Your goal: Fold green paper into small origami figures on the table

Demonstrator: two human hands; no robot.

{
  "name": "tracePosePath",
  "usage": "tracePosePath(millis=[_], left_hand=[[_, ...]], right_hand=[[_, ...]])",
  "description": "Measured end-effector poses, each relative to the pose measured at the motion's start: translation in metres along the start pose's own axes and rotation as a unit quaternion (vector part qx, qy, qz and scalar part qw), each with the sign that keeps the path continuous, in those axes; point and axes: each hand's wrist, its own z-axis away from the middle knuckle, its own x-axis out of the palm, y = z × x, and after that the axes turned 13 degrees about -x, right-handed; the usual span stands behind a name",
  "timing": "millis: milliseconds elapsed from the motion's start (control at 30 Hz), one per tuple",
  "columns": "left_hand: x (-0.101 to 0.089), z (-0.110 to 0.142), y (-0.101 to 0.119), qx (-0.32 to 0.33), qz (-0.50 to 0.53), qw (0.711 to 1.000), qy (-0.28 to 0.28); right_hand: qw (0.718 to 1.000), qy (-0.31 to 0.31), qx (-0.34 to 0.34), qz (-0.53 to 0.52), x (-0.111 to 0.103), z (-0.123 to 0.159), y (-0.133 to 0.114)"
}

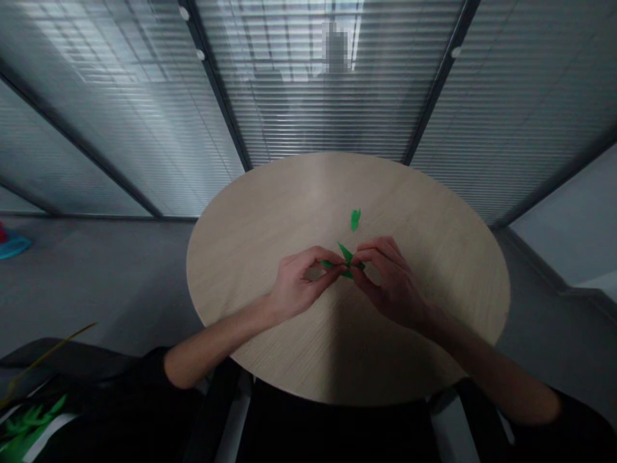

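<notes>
Both hands on one part: small green piece with several pointed, leaf-like blades (346, 253), material unclear, up between the fingertips over the middle of the round, pale wood-grain tabletop (260, 225). Left hand (299, 280) pinches it from the left, thumb and index closed on it; right hand (393, 281) pinches from the right, thumb and index also closed on it. Fingertips nearly meet at its centre; one blade points up and away from the person, others stick out at the sides and below. Fingers hide the centre, so can't tell how the blades join. Second part: flat, elongated bright-green piece (355, 219) lying on the tabletop just beyond the hands, touching neither. Both forearms come in over the near edge, black sleeves at the elbows. Past the table: glass partition with grey horizontal blinds (328, 122) and dark frame posts (222, 90). Lower left: thin yellow stick (65, 341) and green leafy shapes (36, 418), dim. Far left on the grey floor (120, 270): blue rounded object (14, 245), red bit on it, cut off by the view.
</notes>
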Motion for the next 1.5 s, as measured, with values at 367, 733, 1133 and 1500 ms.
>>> tracePosePath(millis=[367, 733, 1133, 1500], left_hand=[[-0.002, -0.007, -0.005, 0.036, 0.046, 0.997, -0.042], [0.0, -0.005, -0.007, -0.046, 0.068, 0.996, -0.029], [0.005, -0.007, -0.005, -0.158, 0.14, 0.977, -0.008], [-0.005, -0.013, -0.005, 0.043, 0.003, 0.998, -0.034]], right_hand=[[0.93, 0.043, 0.244, -0.273, -0.004, 0.0, 0.017], [0.901, 0.05, 0.265, -0.339, 0.004, 0.006, 0.015], [0.992, 0.082, 0.07, -0.058, 0.007, 0.005, 0.006], [0.994, 0.058, 0.078, -0.046, 0.003, 0.002, 0.002]])
